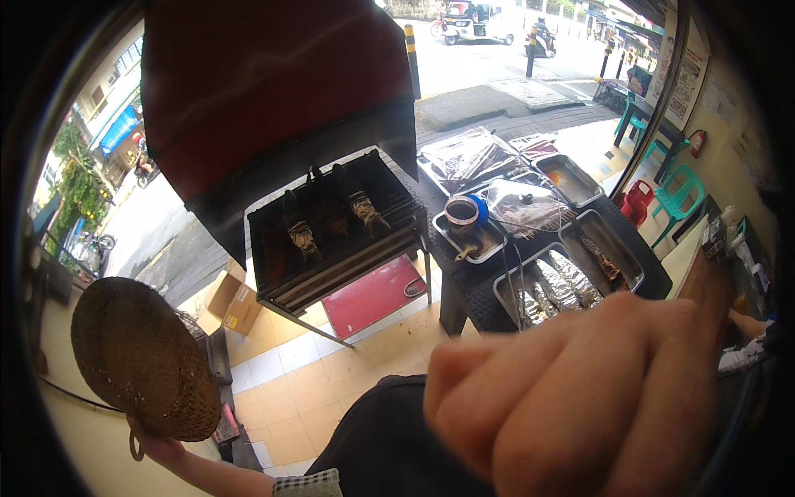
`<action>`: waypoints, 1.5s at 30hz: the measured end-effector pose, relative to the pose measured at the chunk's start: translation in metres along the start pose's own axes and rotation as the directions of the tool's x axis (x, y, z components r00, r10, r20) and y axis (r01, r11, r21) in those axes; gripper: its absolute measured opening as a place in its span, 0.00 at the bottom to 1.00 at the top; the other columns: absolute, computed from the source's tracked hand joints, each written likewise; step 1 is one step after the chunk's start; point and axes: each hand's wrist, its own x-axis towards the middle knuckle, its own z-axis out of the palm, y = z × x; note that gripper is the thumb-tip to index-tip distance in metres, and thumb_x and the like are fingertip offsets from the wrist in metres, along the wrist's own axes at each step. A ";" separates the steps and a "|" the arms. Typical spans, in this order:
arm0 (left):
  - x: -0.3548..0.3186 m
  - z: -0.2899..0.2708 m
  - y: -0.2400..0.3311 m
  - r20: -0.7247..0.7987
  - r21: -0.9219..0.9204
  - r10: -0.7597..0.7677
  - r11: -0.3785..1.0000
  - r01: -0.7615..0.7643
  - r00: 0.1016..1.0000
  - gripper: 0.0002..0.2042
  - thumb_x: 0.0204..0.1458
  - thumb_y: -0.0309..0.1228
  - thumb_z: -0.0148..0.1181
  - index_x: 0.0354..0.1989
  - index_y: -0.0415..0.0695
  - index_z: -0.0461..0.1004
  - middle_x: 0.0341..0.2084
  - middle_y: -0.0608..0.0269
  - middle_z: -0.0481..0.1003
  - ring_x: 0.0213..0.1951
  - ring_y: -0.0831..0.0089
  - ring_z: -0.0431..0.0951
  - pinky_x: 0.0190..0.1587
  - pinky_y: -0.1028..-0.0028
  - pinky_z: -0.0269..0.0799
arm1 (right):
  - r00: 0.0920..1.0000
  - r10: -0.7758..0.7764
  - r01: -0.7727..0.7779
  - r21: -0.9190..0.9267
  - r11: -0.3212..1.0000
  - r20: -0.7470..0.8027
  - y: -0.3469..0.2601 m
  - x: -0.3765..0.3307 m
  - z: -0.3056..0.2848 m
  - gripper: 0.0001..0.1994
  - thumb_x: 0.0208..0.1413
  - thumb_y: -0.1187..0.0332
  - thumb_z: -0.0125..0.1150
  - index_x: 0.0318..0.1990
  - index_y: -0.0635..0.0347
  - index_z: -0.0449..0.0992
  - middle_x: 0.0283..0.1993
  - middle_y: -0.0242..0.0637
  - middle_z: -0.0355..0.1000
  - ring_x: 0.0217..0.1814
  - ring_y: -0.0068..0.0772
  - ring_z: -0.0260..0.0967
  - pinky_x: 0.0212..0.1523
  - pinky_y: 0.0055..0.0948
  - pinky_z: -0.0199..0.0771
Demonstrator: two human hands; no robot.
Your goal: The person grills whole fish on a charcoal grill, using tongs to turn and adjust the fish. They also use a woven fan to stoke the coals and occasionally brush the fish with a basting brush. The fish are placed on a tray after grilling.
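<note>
At the lower left my left hand (157, 443) is closed round the handle of a woven fan (141, 356), which it holds up. My right hand (571, 398) looms large and close at the lower right, fingers curled in; whatever is inside them, if anything, is hidden. Ahead stands a charcoal grill (331, 269) under a dark red hood (281, 91). Two dark fish lie on its grate, the left fish (299, 232) and the right fish (363, 207), each with a pale, foil-like wrapping at the near end. Neither hand touches the grill.
A black table (464, 290) at the right bears metal trays, foil-wrapped pieces (559, 282), a sauce container (461, 213) and plastic-covered food. Cardboard boxes (232, 302) sit beside the grill, and a red panel (374, 298) is below it. Green chairs (681, 192) and a red gas cylinder (637, 201) stand farther right.
</note>
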 end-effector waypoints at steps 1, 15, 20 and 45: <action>0.000 0.003 -0.002 0.060 0.065 0.000 0.998 -0.004 0.998 0.25 0.70 0.44 0.49 0.65 0.36 0.69 0.64 0.52 0.71 0.65 0.58 0.71 0.66 0.56 0.68 | 1.000 0.009 -0.009 -0.043 0.999 -0.006 0.000 0.001 -0.005 0.16 0.54 0.61 0.76 0.41 0.65 0.81 0.41 0.39 0.76 0.43 0.32 0.73 0.47 0.34 0.71; -0.064 0.110 0.008 0.370 0.682 0.182 0.612 -0.399 0.911 0.12 0.62 0.31 0.68 0.46 0.34 0.79 0.37 0.58 0.79 0.38 0.73 0.77 0.44 0.73 0.73 | 0.810 0.247 -0.582 -0.782 0.224 -0.532 0.113 -0.045 -0.042 0.30 0.49 0.60 0.79 0.58 0.63 0.76 0.54 0.44 0.74 0.63 0.47 0.70 0.66 0.46 0.65; -0.157 0.227 -0.026 0.871 0.481 -0.295 0.678 -0.555 0.394 0.17 0.41 0.31 0.81 0.39 0.41 0.84 0.24 0.54 0.82 0.28 0.61 0.84 0.34 0.66 0.78 | 0.918 0.226 -0.221 -0.895 -0.388 -0.325 0.167 -0.037 -0.026 0.40 0.51 0.55 0.73 0.69 0.64 0.67 0.61 0.47 0.70 0.70 0.52 0.63 0.74 0.56 0.53; -0.111 0.246 0.088 0.967 -0.203 0.153 0.946 -0.252 -0.204 0.08 0.52 0.32 0.73 0.31 0.40 0.83 0.17 0.64 0.74 0.13 0.65 0.72 0.17 0.67 0.67 | 0.163 -0.366 -0.823 -0.331 0.461 -0.916 0.106 -0.207 -0.135 0.19 0.62 0.64 0.70 0.56 0.62 0.77 0.55 0.44 0.77 0.56 0.34 0.75 0.57 0.34 0.74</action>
